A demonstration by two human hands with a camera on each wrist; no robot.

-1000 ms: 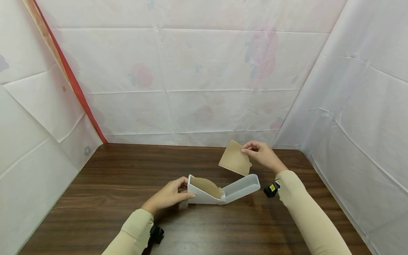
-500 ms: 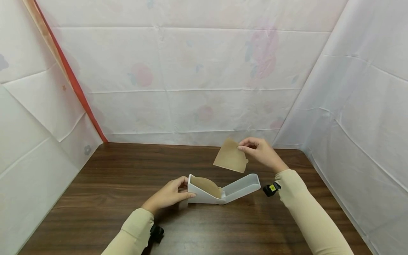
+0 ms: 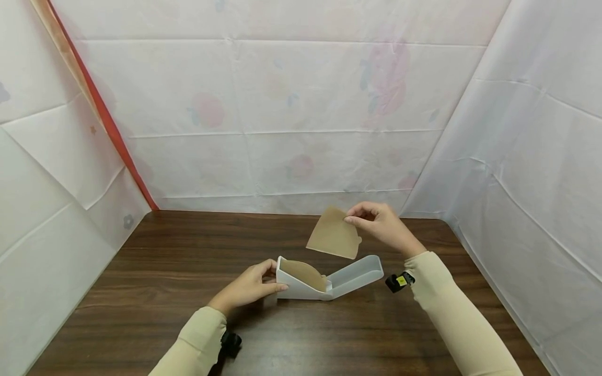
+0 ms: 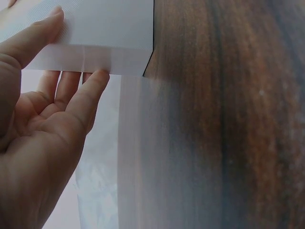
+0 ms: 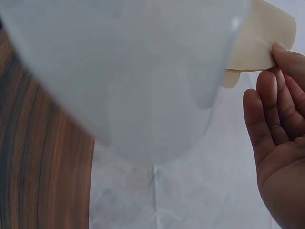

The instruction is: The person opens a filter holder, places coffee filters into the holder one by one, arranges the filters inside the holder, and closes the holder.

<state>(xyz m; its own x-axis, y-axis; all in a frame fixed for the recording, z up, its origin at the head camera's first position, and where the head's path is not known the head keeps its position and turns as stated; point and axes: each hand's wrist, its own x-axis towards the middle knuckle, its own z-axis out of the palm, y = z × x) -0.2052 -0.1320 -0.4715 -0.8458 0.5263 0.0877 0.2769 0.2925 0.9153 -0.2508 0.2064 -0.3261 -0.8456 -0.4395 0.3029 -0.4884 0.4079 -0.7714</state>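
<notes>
A white filter box (image 3: 301,292) stands on the table in the head view, its hinged lid (image 3: 357,275) swung open to the right. Inside the box sits a stack of brown paper coffee filters (image 3: 304,273). The person's left hand (image 3: 249,288) holds the box's left end, thumb on the near side; the left wrist view shows the fingertips against the end wall. Above and behind the lid, the right hand (image 3: 383,225) pinches one coffee filter (image 3: 332,235) by its right edge between thumb and fingers. In the right wrist view the pale lid (image 5: 133,81) partly covers this filter.
The dark wooden table (image 3: 155,271) runs back to a white patterned cloth (image 3: 301,104). Cloth also hangs at the left and right sides. Black cameras (image 3: 400,282) are strapped at both wrists.
The right hand has shifted left with the pinched filter, bringing it nearer to above the box. The left hand and the box have stayed in place.
</notes>
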